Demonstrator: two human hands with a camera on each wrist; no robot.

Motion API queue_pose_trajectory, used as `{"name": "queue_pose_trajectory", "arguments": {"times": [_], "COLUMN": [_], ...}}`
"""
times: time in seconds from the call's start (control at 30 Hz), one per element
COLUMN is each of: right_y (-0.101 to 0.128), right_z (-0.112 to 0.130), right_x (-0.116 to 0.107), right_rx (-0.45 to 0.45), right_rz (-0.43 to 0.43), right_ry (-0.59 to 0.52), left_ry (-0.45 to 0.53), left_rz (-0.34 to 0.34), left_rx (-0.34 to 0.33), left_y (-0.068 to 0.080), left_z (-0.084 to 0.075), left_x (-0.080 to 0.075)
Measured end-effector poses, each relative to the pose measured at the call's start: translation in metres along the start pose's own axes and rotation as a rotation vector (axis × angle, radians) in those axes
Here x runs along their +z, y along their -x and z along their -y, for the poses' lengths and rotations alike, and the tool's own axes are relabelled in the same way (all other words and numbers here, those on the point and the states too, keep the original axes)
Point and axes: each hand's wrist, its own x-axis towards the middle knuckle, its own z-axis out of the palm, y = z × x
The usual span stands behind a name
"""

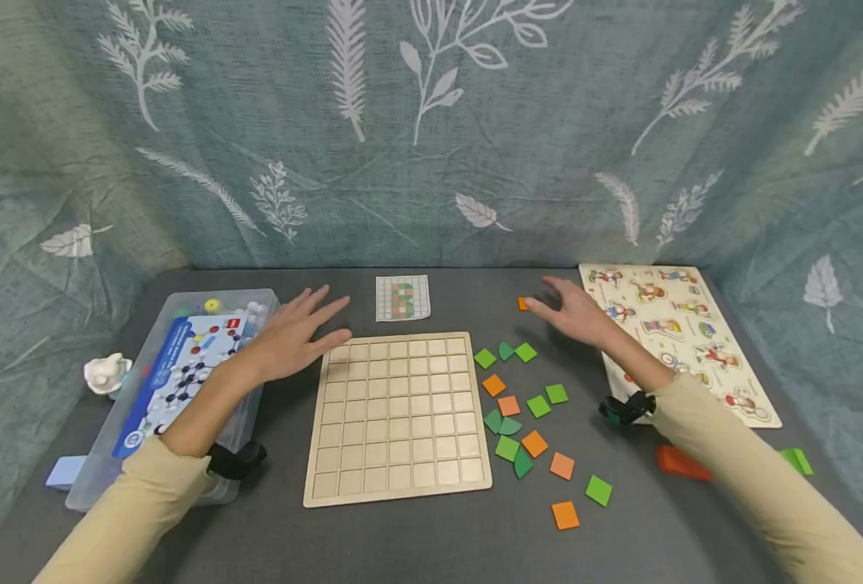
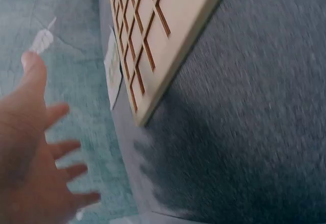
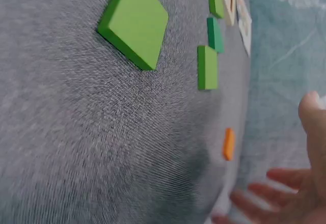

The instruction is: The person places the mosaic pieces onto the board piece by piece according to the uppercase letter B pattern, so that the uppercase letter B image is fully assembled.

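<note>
A square wooden grid board point(image 1: 402, 418) lies mid-table, its cells bare. Over its far left corner my left hand point(image 1: 289, 337) hovers with fingers spread, holding nothing; the left wrist view shows the hand point(image 2: 35, 147) apart from the table. My right hand point(image 1: 573, 312) is above the far right side, thumb near a small orange square tile point(image 1: 523, 303). In the right wrist view a gap separates that hand point(image 3: 290, 188) from the orange tile point(image 3: 228, 144). Right of the board lie several tiles, among them a green square point(image 1: 598, 491), an orange square point(image 1: 565, 515) and a dark green curved piece point(image 1: 522, 463).
A printed pattern card point(image 1: 402, 298) lies behind the board. To the left stands a clear plastic box point(image 1: 88, 478) with a molecular model kit, beside a white figurine point(image 1: 106, 375). A wooden picture puzzle point(image 1: 665, 324) is at right, near a red block point(image 1: 683, 462).
</note>
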Motion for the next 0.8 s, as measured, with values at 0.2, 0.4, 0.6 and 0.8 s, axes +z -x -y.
{"name": "queue_pose_trajectory", "arguments": {"times": [0.2,0.4,0.6,0.8], "right_y": [-0.015,-0.022,-0.026,-0.027], "right_z": [-0.01,-0.017,-0.024,-0.025], "right_x": [0.002,0.002,0.003,0.006], "right_rx": [0.032,0.033,0.047,0.065], "right_rz": [0.052,0.157,0.183,0.158], "right_ry": [-0.25,-0.329,-0.346,-0.388], "left_ry": [0.196,0.387,0.316,0.242], "left_rz": [0.015,0.024,0.056,0.091], "left_rx": [0.128,0.187,0.233,0.277], "left_y": [-0.002,-0.002,0.0,-0.002], "left_z": [0.009,0.02,0.026,0.028], "left_x": [0.007,0.018,0.028,0.031]}}
